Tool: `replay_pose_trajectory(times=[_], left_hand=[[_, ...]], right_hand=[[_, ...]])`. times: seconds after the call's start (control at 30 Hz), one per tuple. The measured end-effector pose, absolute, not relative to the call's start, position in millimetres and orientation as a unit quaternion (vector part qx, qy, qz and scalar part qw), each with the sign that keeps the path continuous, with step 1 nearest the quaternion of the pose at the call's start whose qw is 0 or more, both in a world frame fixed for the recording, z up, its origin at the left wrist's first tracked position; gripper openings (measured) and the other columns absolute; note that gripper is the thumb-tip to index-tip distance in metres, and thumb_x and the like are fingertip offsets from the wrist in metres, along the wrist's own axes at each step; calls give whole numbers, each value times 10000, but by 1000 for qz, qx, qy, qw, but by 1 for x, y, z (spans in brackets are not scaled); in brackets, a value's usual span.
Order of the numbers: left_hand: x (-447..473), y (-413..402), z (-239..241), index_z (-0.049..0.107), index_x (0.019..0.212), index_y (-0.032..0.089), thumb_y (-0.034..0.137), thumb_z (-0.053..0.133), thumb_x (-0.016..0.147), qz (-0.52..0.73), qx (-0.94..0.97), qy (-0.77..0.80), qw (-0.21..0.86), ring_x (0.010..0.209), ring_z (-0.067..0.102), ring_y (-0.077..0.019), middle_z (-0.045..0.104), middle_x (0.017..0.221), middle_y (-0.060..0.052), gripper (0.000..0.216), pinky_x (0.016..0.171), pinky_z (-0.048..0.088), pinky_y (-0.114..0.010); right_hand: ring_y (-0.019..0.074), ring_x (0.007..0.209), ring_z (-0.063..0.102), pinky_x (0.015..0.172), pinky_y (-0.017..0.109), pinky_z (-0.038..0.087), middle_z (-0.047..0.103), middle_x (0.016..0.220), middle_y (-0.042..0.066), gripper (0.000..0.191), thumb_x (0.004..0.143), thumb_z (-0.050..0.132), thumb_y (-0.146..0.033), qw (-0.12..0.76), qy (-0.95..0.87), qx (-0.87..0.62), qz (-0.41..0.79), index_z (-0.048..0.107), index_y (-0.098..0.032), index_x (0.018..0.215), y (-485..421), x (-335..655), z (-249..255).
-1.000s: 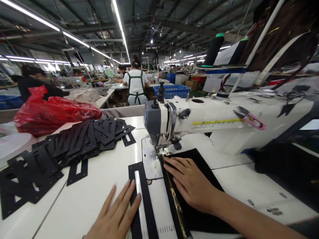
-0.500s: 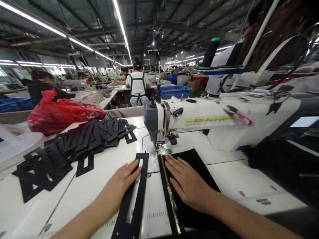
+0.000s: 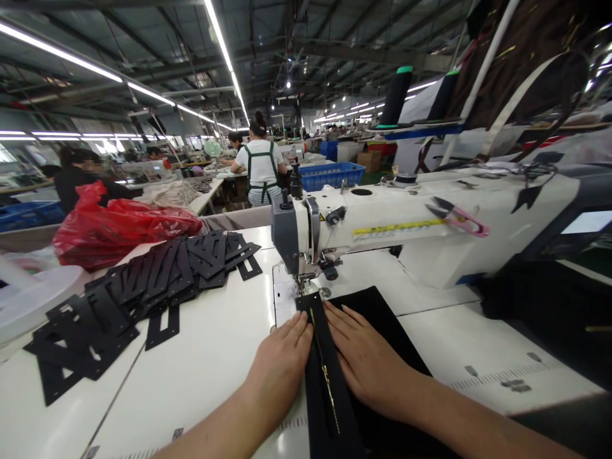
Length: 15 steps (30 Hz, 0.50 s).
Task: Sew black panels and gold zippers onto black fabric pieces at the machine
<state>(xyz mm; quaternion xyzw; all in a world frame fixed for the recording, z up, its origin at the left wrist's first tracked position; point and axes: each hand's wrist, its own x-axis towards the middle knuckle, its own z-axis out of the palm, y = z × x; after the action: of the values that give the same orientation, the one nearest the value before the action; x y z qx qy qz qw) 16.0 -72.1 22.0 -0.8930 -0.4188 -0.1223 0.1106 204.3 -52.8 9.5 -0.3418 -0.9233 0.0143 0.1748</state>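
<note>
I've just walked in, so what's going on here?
This is bare-handed work at a sewing machine. A black slotted frame lies over black cloth, a gold zipper showing through its slot. The person's left hand rests at the frame's left edge; the right hand lies flat beside its right edge. Similar frames are heaped at left.

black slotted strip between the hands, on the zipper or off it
On it: the gold zipper shows through the slot of the black strip.
</note>
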Motion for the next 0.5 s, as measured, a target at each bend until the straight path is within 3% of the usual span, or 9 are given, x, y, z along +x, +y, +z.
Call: replay_pose_trajectory(times=[0.27,0.5], left_hand=[[12,-61,17,579,1088,52,78,264,915,-151,-902,-377,145,1133,525,-249,574,1186,-182,360,923,482,-414],[3,-55,12,516,1181,65,104,301,895,-163,-915,-339,148,1154,505,-240,573,1191,-168,360,892,504,-371]], right_hand=[[236,1322,234,1061,459,235,310,1418,156,577,820,374,-120,173,-914,-365,34,275,-54,1384,-52,202,11],[283,1323,208,1051,512,173,246,1453,131,579,878,381,-269,154,-902,-376,146,194,-208,1422,-49,204,24]])
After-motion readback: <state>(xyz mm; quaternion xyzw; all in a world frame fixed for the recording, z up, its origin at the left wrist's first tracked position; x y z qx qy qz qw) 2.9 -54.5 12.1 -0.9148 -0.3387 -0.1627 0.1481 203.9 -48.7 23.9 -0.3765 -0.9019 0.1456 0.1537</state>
